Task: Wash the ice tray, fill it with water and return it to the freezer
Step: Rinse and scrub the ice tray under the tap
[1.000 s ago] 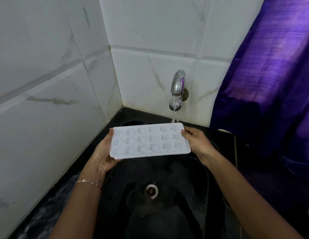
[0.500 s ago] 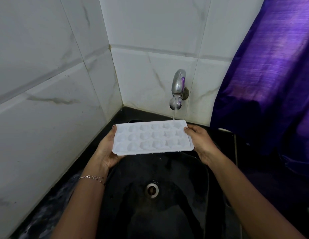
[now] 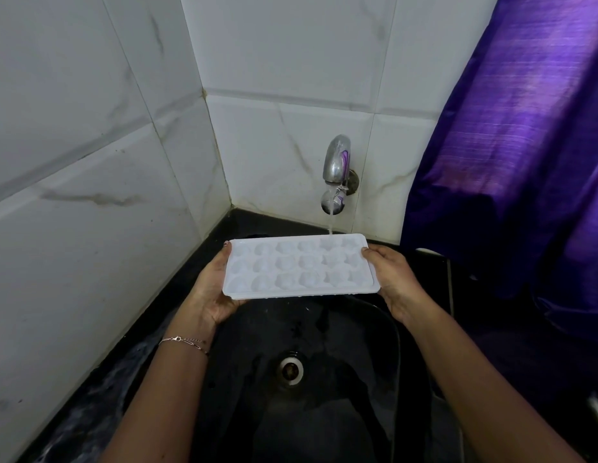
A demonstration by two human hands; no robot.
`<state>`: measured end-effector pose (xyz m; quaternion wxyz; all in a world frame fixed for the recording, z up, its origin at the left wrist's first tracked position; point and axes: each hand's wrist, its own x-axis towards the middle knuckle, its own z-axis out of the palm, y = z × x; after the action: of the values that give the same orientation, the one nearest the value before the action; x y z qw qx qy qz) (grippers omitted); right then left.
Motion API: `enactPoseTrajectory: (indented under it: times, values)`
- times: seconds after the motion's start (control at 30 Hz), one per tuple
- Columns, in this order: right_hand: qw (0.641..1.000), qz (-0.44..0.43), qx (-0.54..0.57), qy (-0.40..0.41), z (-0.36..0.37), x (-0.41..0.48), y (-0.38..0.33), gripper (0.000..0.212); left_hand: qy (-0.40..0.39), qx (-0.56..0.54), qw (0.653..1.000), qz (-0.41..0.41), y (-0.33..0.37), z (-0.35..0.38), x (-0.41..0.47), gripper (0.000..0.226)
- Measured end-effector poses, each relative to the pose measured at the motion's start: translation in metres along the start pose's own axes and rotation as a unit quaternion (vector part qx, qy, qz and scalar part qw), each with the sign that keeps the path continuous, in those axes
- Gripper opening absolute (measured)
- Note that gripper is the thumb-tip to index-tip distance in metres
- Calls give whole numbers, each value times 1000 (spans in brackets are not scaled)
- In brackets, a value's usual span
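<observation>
Grips the white rectangular plastic ice tray (image 3: 301, 267) by both short ends: left hands-side first, with the left hand (image 3: 214, 295) curled round the nine o'clock end, a fingertip hooked over the far corner, and the right hand (image 3: 396, 282) clasping the three o'clock end, thumb on the rim. Wears a thin chain bracelet (image 3: 185, 340) on the left wrist.

Holds the tray cavities-up and close to level, above the glossy black sink basin (image 3: 374, 379) and clear of it, with the round metal drain (image 3: 291, 369) below at six o'clock. Catches a thin stream of water (image 3: 331, 225) in the far row toward one o'clock, straight under the chrome wall tap (image 3: 337, 165) at twelve o'clock. Shows drops along the near edge.

Beyond: white marble-patterned wall tiles (image 3: 90, 162) from nine to twelve o'clock, a dark wet desk (image 3: 100, 379) along their foot, a shiny purple curtain (image 3: 524, 145) at two o'clock.

Looks like the water stage, rinsing or filling; cannot tell which from here. Calls next, probably, for sliding the tray under the stream so every cavity gets its share, keeping it flat throughout, since any tilt would spill.
</observation>
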<state>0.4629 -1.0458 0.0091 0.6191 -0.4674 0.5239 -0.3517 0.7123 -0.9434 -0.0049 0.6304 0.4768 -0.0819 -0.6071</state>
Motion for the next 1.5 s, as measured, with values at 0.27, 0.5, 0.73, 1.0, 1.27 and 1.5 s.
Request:
enactPoseTrajectory:
  times: [0.27, 0.5, 0.73, 1.0, 1.27, 1.5]
  values:
    - [1000, 9, 18, -4, 2, -3, -4, 15, -3, -5, 1000, -2, -1, 0, 4, 46]
    - [998, 34, 48, -13, -1, -10, -8, 23, -16, 4, 1000, -8, -3, 12, 8, 51]
    - [998, 38, 55, 19, -12, -14, -13, 22, -15, 14, 1000, -17, -10, 31, 13, 50]
    - [997, 35, 66, 28, -18, -16, -15, 21, -41, -8, 999, -31, -14, 32, 21, 54]
    - [997, 38, 67, 26, -19, -17, -15, 21, -47, -7, 998, -34, -13, 30, 24, 55]
    - [997, 42, 65, 26, -21, -19, -15, 23, -44, -9, 998, -37, -14, 30, 27, 54]
